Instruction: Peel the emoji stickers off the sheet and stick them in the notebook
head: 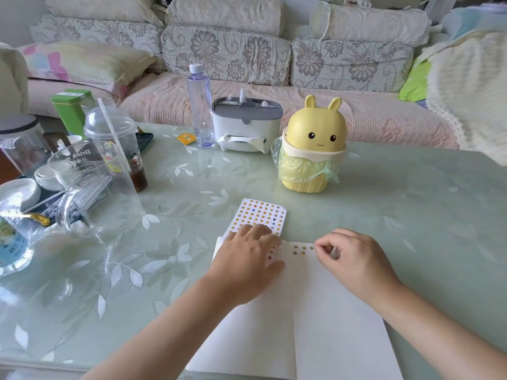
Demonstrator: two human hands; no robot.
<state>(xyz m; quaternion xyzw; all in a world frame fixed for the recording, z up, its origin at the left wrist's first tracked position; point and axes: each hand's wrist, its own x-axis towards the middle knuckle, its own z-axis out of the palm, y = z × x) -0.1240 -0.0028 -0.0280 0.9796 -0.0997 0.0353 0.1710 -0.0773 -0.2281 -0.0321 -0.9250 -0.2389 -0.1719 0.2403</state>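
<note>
An open white notebook (pixel 323 319) lies on the table in front of me, with several small emoji stickers (pixel 303 250) along the top of its right page. The sticker sheet (pixel 260 213), full of rows of tiny emoji, lies just beyond the notebook's top edge. My left hand (pixel 247 259) rests flat with straight fingers over the near end of the sheet and the notebook's left page. My right hand (pixel 354 259) has its fingers curled, and the thumb and forefinger pinch together at the page's top right beside the stuck stickers; whether a sticker is between them is hidden.
A yellow rabbit-shaped bin (pixel 312 149) with a plastic liner stands behind the sheet. A tissue box (pixel 247 124) and water bottle (pixel 201 105) stand further back. Clear cups, a glass jug (pixel 93 185), bowls and a green tin crowd the left side. A sofa runs behind the table.
</note>
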